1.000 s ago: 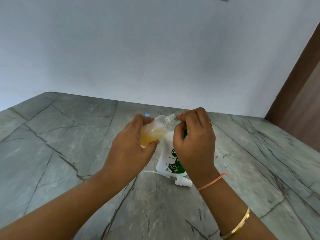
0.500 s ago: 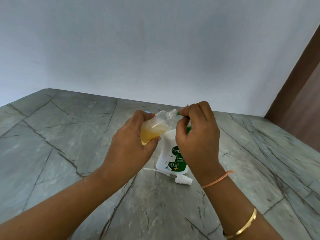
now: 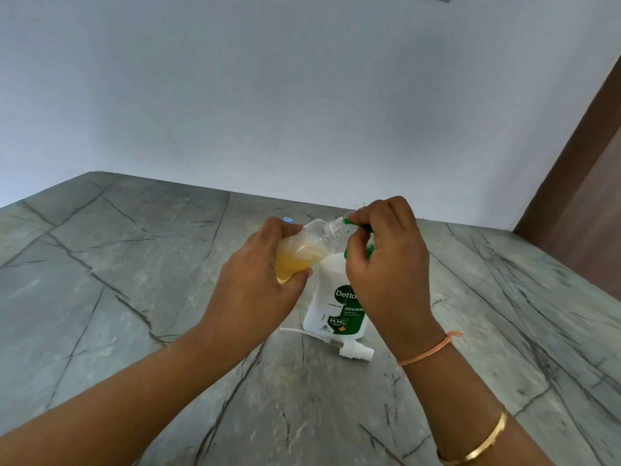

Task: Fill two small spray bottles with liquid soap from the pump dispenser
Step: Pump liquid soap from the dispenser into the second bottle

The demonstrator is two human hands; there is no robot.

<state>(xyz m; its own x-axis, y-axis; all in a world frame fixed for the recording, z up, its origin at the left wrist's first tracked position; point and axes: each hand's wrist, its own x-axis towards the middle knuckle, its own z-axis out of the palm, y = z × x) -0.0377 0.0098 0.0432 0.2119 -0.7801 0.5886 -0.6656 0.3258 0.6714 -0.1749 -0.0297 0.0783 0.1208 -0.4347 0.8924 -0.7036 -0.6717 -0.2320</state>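
Observation:
My left hand (image 3: pixel 250 290) grips a small clear spray bottle (image 3: pixel 304 252), tilted with its open neck pointing right and amber soap pooled in its lower half. My right hand (image 3: pixel 386 264) presses down on the green pump head of the white soap dispenser (image 3: pixel 331 304), whose nozzle tip (image 3: pixel 346 220) meets the bottle's neck. The dispenser stands on the grey stone counter (image 3: pixel 134 297). A white spray cap with its dip tube (image 3: pixel 356 350) lies on the counter just in front of the dispenser. A bit of blue (image 3: pixel 287 219) peeks out behind my left hand; I cannot tell what it is.
A pale wall (image 3: pixel 302 95) rises behind the counter. A brown wooden panel (image 3: pixel 591 196) stands at the right edge. My right wrist wears an orange thread and a gold bangle.
Both hands and the tilted bottle sit slightly higher in view. The right hand's fingers have shifted on the pump head, and the nozzle stays at the bottle's neck.

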